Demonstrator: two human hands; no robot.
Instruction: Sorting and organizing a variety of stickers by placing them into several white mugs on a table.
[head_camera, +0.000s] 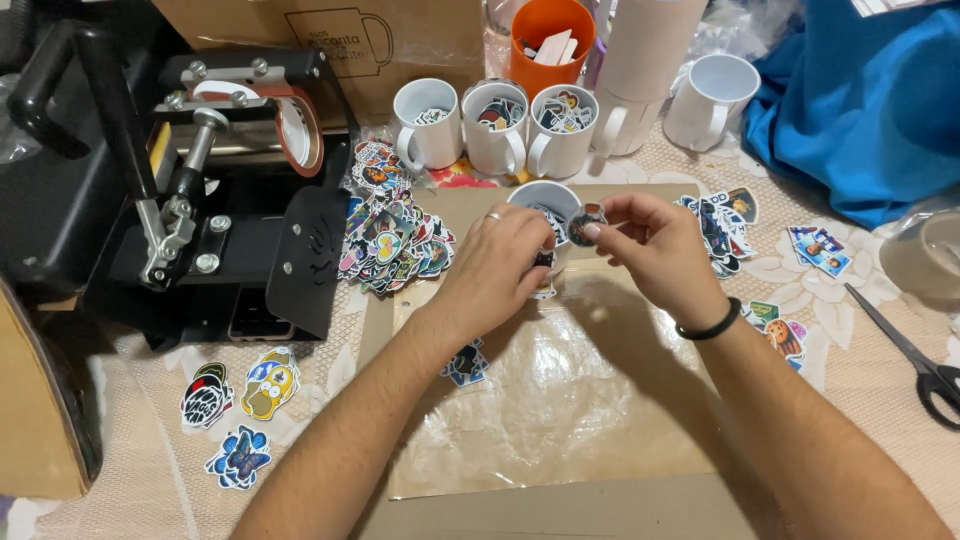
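Centrally, both hands meet above a white mug (545, 200) standing on a sheet of clear plastic film (560, 385) laid over brown cardboard (600, 510) on the table. Right hand (655, 245): thumb and forefinger pressed together on a small round sticker (586, 224), held just over the mug's rim, its printed face turned toward the camera; being round, it shows no long axis. Left hand (495, 268): fingers curled and pinched on a small dark sticker (543, 259) against the mug's near side; mostly hidden, design unreadable. Ring on the left hand, black band on the right wrist.

Mug's lower body hidden behind the hands; handle not visible. It holds stickers inside.

Toward the far edge: three white mugs (495, 125) in a row, also filled with stickers, an orange cup (552, 35), another white mug (712, 95). Left side: black mug press (200, 200), a loose pile of stickers (390, 235) beside it. Near-left corner: three single stickers (240, 410). Right edge: black scissors (915, 350), partly cut off; blue cloth (860, 100) at the far-right corner.
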